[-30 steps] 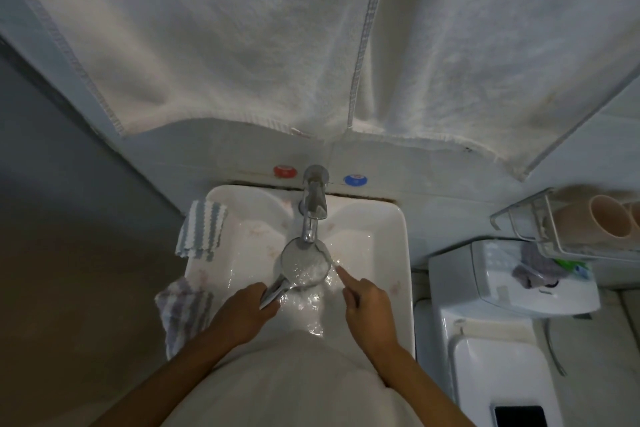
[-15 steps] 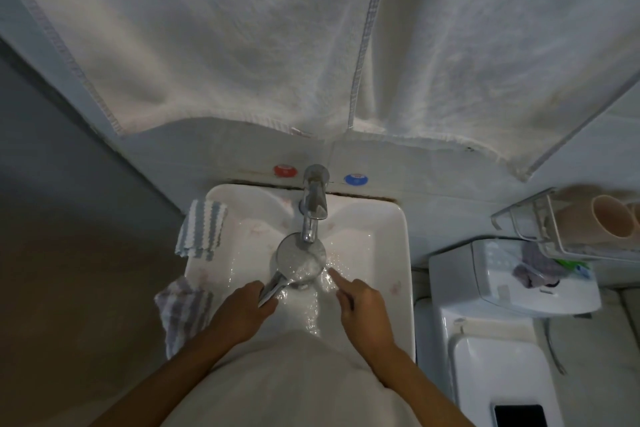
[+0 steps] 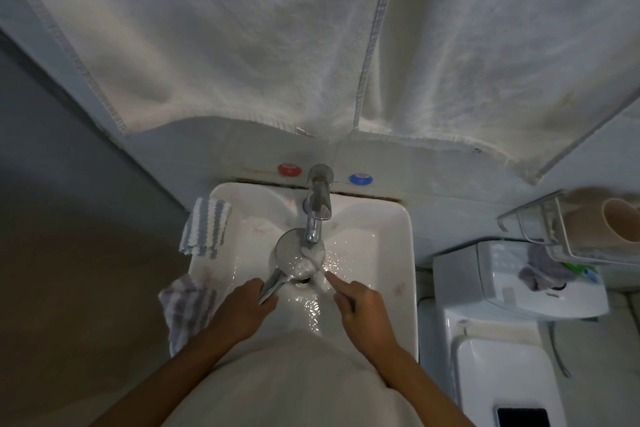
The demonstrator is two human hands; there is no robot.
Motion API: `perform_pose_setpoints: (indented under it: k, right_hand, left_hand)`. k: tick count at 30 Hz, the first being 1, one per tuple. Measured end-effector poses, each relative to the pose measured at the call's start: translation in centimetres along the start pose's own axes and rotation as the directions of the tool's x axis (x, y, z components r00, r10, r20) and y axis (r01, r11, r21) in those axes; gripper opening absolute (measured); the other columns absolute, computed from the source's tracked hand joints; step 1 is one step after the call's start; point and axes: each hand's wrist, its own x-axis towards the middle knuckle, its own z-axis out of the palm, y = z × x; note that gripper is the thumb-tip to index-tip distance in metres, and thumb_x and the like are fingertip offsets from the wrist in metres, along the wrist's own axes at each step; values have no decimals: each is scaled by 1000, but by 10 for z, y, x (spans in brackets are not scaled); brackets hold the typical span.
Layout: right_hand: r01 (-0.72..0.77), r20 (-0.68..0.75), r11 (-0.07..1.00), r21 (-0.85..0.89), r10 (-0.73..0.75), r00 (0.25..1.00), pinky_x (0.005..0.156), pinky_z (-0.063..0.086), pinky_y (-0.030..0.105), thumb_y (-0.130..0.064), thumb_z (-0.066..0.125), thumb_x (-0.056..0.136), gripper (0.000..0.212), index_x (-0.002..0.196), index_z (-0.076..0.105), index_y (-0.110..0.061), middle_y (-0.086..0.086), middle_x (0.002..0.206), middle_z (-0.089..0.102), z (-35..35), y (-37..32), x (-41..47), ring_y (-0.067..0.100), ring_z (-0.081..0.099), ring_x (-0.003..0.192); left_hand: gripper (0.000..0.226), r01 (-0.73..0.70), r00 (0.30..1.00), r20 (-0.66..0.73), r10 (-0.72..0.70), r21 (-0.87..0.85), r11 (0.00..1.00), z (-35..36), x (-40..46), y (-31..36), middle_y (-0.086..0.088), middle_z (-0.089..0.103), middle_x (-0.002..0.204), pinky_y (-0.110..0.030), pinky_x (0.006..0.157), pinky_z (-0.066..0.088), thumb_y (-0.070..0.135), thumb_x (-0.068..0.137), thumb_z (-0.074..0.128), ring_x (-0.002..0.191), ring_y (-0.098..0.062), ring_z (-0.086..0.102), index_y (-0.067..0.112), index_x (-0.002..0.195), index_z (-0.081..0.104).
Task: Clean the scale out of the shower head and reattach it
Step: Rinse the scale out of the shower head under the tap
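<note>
Two striped cloths (image 3: 204,232) hang over the left rim of the sink (image 3: 398,253) — same places as a second ago. Left hand (image 3: 242,305) stays curled around the chrome handle of the shower head (image 3: 294,255); its round face sits under the tap (image 3: 318,204), shifted slightly left and nearer the spout than before, water now striking its right edge and foaming. Right hand (image 3: 363,312) is loosely fisted, index finger extended toward the stream — the fingertip has drawn back from the face and sits just below it, by the drain. Toilet cistern (image 3: 512,281) to the right, unchanged.
</note>
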Motion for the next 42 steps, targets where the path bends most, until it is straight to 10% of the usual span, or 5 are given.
perform_pose_setpoints:
  k: [17,22,42]
  right_hand:
    - [8,7,1000,28,-8,1000,64,46,26,-6,57,90,49,130,59,-34,-3,70,56,1,3,2,12,53,63]
    - [-59,-74,998,-30,57,996,61,37,7,-2,57,91,52,135,54,-31,-5,72,54,-4,8,6,1,47,60]
    - [57,13,998,2,-57,998,61,44,25,-7,57,90,51,131,56,-36,-4,67,49,-1,-1,-1,10,49,60]
  left_hand:
    - [32,-4,1000,-28,3,-30,1000,-1,0,-1,4,51,68,-28,55,33,34,88,61,68,-19,54,23,65,41]
    - [33,-15,999,-47,13,-28,1000,-1,1,2,5,49,65,-22,51,32,33,89,61,61,-12,50,24,63,41]
    - [33,-17,999,-31,16,-26,1000,0,14,10,6,46,66,-22,49,30,36,90,58,56,-6,44,24,65,39]
